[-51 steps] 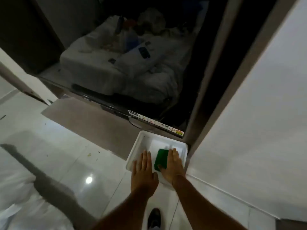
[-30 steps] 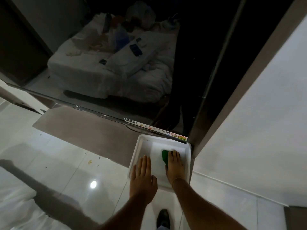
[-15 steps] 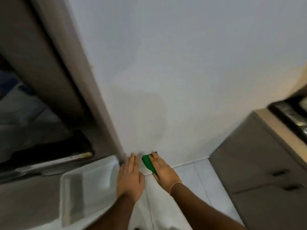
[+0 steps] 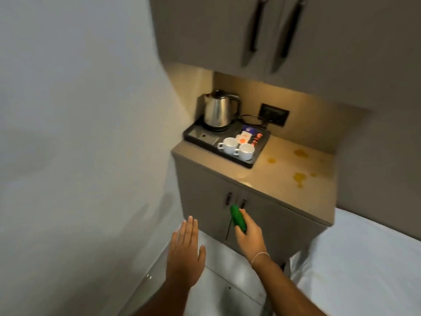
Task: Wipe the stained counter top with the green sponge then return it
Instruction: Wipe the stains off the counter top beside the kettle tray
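Observation:
My right hand (image 4: 249, 233) grips the green sponge (image 4: 238, 218) edge-on, held in the air in front of the lower cabinet doors. My left hand (image 4: 185, 249) is flat and open beside it, holding nothing. Ahead and to the right is the beige counter top (image 4: 284, 165), with several yellow-orange stains (image 4: 299, 176) on its right half. The sponge is below the counter's front edge and to the left of the stains.
A black tray (image 4: 196, 136) on the counter's left half holds a steel kettle (image 4: 218, 111), two white cups (image 4: 237, 148) and sachets. A wall socket (image 4: 274, 114) is behind it. Upper cabinets (image 4: 273, 30) overhang. A white wall stands left, white bedding (image 4: 364, 258) lower right.
My right hand lifted the green sponge out of the white tray on the floor. The view swung right from the tray, past the wall, to the stained counter. The white tray is out of view.

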### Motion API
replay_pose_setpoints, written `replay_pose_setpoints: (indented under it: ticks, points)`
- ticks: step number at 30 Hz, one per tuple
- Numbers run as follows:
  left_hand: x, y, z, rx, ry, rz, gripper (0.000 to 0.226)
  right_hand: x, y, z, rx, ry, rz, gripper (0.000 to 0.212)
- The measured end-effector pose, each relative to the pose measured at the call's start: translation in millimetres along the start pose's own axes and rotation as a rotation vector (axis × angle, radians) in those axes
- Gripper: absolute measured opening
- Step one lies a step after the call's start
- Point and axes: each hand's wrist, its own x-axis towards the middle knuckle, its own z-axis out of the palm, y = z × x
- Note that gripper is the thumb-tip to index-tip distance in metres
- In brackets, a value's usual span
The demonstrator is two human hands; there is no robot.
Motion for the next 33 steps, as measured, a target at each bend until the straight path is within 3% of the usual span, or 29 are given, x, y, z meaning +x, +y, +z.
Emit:
replay_pose_setpoints:
  ticks: [5, 10, 16, 23, 26, 29, 33]
  points:
    - [78, 91, 24, 0.064, -0.082, 0.130, 0.081, 65, 42, -133, 0.087, 0.373, 0.137, 0.062]
    - [140, 136, 34, 0.121, -0.153, 0.223, 0.084, 120, 82, -213, -0.001, 0.544, 0.252, 0.055]
    - [219, 165, 52, 0.136, -0.204, 0.275, 0.097, 186, 96, -197, -0.385, 0.383, 0.284, 0.066]
    - [288, 167, 72, 0.112, -0.337, 0.304, 0.107, 214, 73, -113, -0.643, 0.118, -0.023, 0.084]
    - [305, 167, 72, 0.110, -0.387, 0.326, 0.108, 202, 93, -138, -0.604, 0.179, 0.075, 0.084]
    - [309, 167, 74, 0.076, -0.410, 0.311, 0.110, 194, 111, -187, -0.535, 0.356, 0.284, 0.070]
    - [312, 168, 78, 0.062, -0.409, 0.307, 0.116, 246, 113, -246, -0.464, 0.504, 0.440, 0.065]
